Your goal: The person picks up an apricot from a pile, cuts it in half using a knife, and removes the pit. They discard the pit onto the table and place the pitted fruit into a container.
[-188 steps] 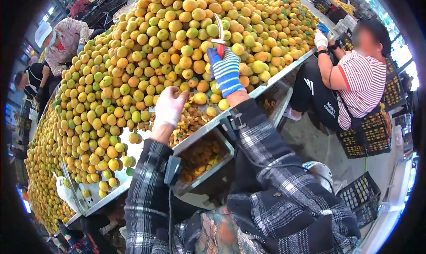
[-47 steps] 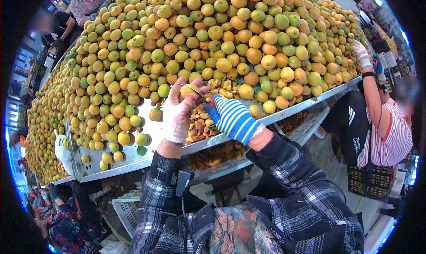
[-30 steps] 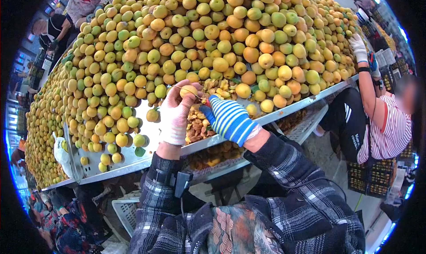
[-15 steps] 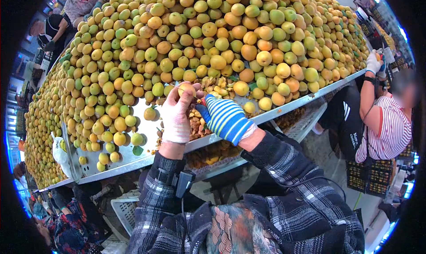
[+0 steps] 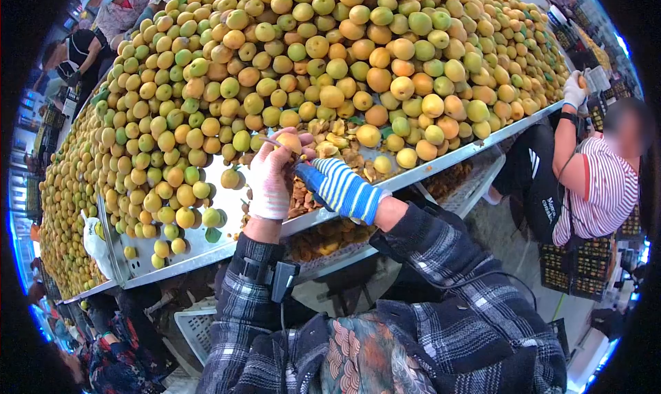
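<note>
A round yellow-orange fruit, apparently a persimmon (image 5: 289,143), rests in the closed fingers of my left hand (image 5: 270,180), which wears a pale glove. A thin strip sticks out on the fruit's left side; whether it is peel or a blade cannot be told. My right hand (image 5: 346,189), in a blue-and-white striped glove, is closed just right of and below the fruit. Whatever its fingers grip is hidden. Under both hands lies a pile of orange-brown peelings and scraps (image 5: 303,200) at the front of the metal table (image 5: 222,173).
A large heap of similar fruit (image 5: 330,56) covers the table beyond my hands. Beneath the metal edge sits a crate (image 5: 330,255) with more scraps. A white bag (image 5: 96,246) lies at the left divider. On the right sits a co-worker (image 5: 606,187) beside stacked crates (image 5: 577,264).
My left hand still holds the fruit, which shows more plainly now. My right hand has shifted slightly left and down. The view has moved a little.
</note>
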`<state>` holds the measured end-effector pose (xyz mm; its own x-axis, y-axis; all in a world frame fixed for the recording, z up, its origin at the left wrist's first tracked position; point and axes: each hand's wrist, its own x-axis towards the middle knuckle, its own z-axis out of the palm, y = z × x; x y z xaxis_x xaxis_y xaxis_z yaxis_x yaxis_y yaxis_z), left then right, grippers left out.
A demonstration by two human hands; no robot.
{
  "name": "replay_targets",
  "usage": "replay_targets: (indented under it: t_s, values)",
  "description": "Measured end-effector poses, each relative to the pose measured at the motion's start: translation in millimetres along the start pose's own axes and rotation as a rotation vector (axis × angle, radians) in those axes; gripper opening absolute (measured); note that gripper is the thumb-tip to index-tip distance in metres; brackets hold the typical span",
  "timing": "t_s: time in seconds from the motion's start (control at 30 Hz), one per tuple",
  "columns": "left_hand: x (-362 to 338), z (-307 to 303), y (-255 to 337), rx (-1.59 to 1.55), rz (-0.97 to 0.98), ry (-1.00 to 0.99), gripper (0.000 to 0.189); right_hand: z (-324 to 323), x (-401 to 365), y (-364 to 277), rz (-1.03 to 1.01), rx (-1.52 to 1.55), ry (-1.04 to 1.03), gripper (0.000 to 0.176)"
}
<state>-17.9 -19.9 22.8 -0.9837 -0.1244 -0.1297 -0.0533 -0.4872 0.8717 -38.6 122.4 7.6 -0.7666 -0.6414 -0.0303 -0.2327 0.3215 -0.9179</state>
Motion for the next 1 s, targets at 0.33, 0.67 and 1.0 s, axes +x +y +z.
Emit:
replay_targets:
  t_s: [0.33, 0.67, 1.0]
  values:
    - [12.7, -35.8, -4.2, -0.493, -0.234, 0.064, 0.036, -32.3, -1.7, -10.8, -0.185, -0.281, 0.376, 0.054]
    - [-10.7, 11.6, 1.3, 0.221, -0.150, -0.041, 0.029, -42.9, 16.2, -1.6, -0.246, -0.059, 0.334, 0.034]
    - [-1.1, 9.6, -7.4, -0.300, 0.088, -0.060, 0.055, -21.2, 22.6, 6.3, 0.094, -0.169, 0.263, 0.048]
